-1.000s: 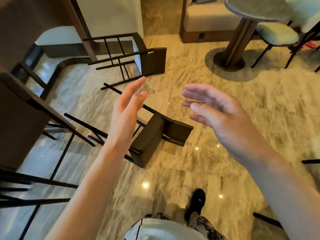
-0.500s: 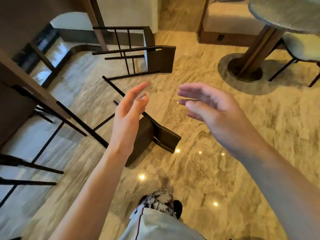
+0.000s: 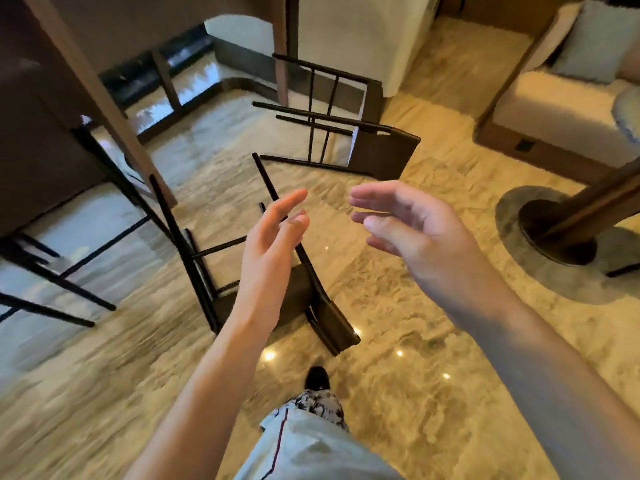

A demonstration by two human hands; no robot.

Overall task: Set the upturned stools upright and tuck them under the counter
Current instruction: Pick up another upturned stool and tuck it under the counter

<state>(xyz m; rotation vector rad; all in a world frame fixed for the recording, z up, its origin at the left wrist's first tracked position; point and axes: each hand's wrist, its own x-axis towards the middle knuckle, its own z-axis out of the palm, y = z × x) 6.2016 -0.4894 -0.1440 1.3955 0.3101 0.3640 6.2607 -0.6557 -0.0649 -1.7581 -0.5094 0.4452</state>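
A: Is there any brand, label or writing to read?

B: None legible. The view is blurred toward its left edge.

A: Where are the stools?

B: The near stool (image 3: 304,306) lies tipped on the floor (image 3: 433,393) just ahead of the person's shoe (image 3: 317,377), its dark brown padded seat low and its thin black metal legs pointing up and away. The far stool (image 3: 377,150) lies on its side beyond it, near the pale wall corner (image 3: 356,36), with the same slim black rods and rungs and a dark seat with a short curved back. A third stool (image 3: 52,271) stands upright at the left, under the brown counter (image 3: 45,140).

A: And the hands?

B: The left hand (image 3: 270,258) hovers above the near stool, fingers straight and relaxed, gripping nothing. The right hand (image 3: 415,230) is held beside it, apart, fingers extended and loosely bent, likewise empty.

A: What of materials?

B: The floor is glossy beige marble-look stone, veined, with small lamp reflections. At right a round wooden table pedestal (image 3: 568,223) sits on a dark disc base, and a cream upholstered bench (image 3: 554,102) carries a pale cushion (image 3: 588,39).
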